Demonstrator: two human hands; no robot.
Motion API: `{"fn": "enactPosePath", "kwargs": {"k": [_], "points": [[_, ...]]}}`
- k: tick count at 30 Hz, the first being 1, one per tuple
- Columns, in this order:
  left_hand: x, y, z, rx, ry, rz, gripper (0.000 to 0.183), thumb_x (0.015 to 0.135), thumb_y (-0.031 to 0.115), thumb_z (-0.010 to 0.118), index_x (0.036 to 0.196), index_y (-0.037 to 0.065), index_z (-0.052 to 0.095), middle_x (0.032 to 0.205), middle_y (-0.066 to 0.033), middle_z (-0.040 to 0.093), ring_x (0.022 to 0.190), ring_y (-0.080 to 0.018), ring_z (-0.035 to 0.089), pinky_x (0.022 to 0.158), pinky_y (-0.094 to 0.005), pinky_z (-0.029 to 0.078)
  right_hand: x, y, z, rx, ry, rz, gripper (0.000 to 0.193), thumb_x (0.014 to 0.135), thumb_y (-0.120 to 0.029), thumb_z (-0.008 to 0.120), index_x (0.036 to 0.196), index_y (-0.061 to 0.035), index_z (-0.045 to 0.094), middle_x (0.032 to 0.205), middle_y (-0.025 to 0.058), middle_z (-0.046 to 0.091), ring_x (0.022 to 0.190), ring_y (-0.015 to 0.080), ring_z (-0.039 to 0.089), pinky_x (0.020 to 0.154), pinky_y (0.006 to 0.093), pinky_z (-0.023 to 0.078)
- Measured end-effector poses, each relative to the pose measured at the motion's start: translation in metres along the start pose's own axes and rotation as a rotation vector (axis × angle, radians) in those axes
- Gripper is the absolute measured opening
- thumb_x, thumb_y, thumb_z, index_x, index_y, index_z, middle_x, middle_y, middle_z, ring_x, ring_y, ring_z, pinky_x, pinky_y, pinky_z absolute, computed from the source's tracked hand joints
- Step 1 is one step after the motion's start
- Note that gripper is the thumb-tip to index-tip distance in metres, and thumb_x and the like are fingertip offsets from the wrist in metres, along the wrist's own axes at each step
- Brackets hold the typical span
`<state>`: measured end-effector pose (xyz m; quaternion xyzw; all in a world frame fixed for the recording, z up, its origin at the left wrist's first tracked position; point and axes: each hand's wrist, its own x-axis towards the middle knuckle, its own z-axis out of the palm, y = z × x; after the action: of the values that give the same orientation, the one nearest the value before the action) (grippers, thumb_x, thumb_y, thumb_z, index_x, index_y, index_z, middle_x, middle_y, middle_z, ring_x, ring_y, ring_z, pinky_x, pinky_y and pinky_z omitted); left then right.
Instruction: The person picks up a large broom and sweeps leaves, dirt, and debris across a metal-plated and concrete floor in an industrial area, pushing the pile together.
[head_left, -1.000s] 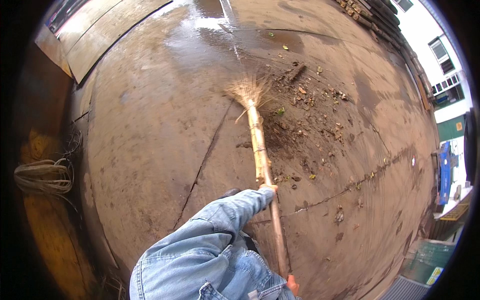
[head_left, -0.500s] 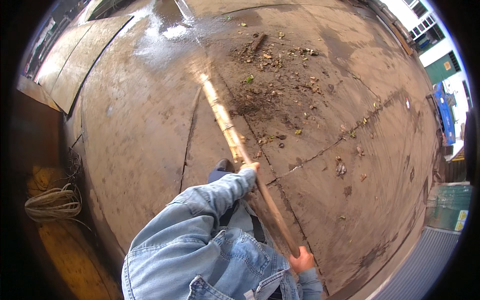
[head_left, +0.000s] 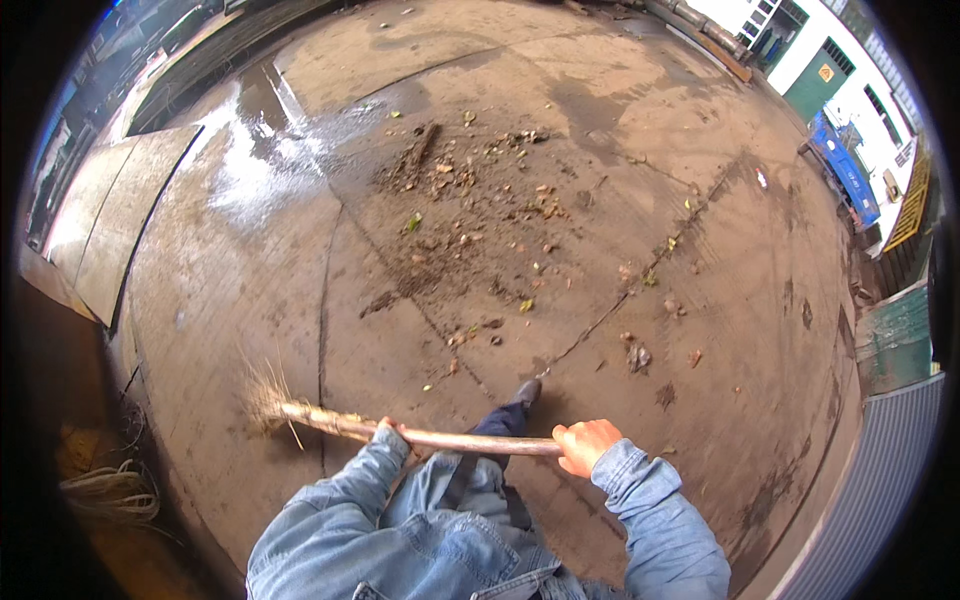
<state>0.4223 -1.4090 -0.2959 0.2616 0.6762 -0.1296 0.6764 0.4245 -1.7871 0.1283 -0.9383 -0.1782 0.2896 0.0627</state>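
I count 1 left hand [head_left: 391,427], 1 right hand [head_left: 588,445], 2 denim sleeves [head_left: 660,515], 1 broom [head_left: 475,441], 1 shoe [head_left: 528,393], 1 thick stick [head_left: 425,150], 1 rope bundle [head_left: 110,494]. Leaves [head_left: 413,222]: many, too small for me to count exactly.

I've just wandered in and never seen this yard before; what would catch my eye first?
Probably the straw broom, held nearly level across the lower middle, with the left grip nearer its bristles and the right grip at the handle's far end. Next, the scatter of dirt and leaves on the brown ground, around the upper middle. A wet patch gleams brightly at the upper left.
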Motion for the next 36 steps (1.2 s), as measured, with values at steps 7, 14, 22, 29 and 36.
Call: {"fn": "enactPosePath", "kwargs": {"k": [7, 14, 22, 29, 36], "points": [[-0.127, -0.193, 0.246, 0.106, -0.077, -0.166, 0.027, 0.078, 0.028, 0.050, 0.095, 0.007, 0.044, 0.070, -0.0117, 0.052, 0.061, -0.0299, 0.052, 0.059, -0.0468, 0.046, -0.048, 0.226, -0.110, -0.172, -0.031, 0.194, 0.020, 0.063, -0.020, 0.065, 0.075, -0.0060, 0.057, 0.066, 0.0142, 0.060, 0.066, 0.0331, 0.060, 0.060, 0.0421, 0.048], [-0.363, -0.379, 0.526, 0.301, -0.223, -0.216, 0.020, 0.078, 0.023, 0.060, 0.083, 0.006, 0.052, 0.069, -0.0081, 0.053, 0.052, -0.0209, 0.053, 0.047, -0.0310, 0.049, -0.215, 0.350, -0.194, -0.275, 0.033, 0.631, 0.031, 0.057, -0.014, 0.071, 0.079, -0.0049, 0.052, 0.067, 0.0160, 0.057, 0.065, 0.0349, 0.059, 0.058, 0.0441, 0.046], [-0.390, -0.406, 0.673, 0.620, -0.681, 0.113, 0.024, 0.068, 0.018, 0.056, 0.081, -0.002, 0.054, 0.066, -0.0118, 0.060, 0.053, -0.0225, 0.058, 0.052, -0.0348, 0.049, -0.231, 0.435, -0.165, -0.155, 0.284, 0.792, 0.023, 0.058, -0.012, 0.065, 0.069, -0.0015, 0.049, 0.064, 0.0205, 0.056, 0.061, 0.0393, 0.057, 0.055, 0.0473, 0.045], [-0.422, -0.498, 0.628, 0.728, -0.430, 0.314, 0.029, 0.067, 0.029, 0.060, 0.078, 0.001, 0.061, 0.068, -0.0102, 0.062, 0.061, -0.0229, 0.061, 0.060, -0.0352, 0.050, -0.312, 0.576, -0.057, 0.333, 0.371, 0.608, 0.015, 0.057, -0.007, 0.058, 0.067, 0.0012, 0.050, 0.055, 0.0208, 0.053, 0.056, 0.0378, 0.058, 0.051, 0.0419, 0.044], [-0.321, -0.556, 0.490, 0.468, 0.062, 0.169, 0.028, 0.065, 0.025, 0.066, 0.079, 0.001, 0.061, 0.067, -0.0116, 0.061, 0.059, -0.0220, 0.061, 0.055, -0.0359, 0.051, -0.314, 0.650, 0.051, 0.338, 0.169, 0.300, 0.021, 0.059, -0.016, 0.065, 0.074, -0.0035, 0.059, 0.062, 0.0193, 0.059, 0.062, 0.0370, 0.060, 0.057, 0.0438, 0.048]]}}
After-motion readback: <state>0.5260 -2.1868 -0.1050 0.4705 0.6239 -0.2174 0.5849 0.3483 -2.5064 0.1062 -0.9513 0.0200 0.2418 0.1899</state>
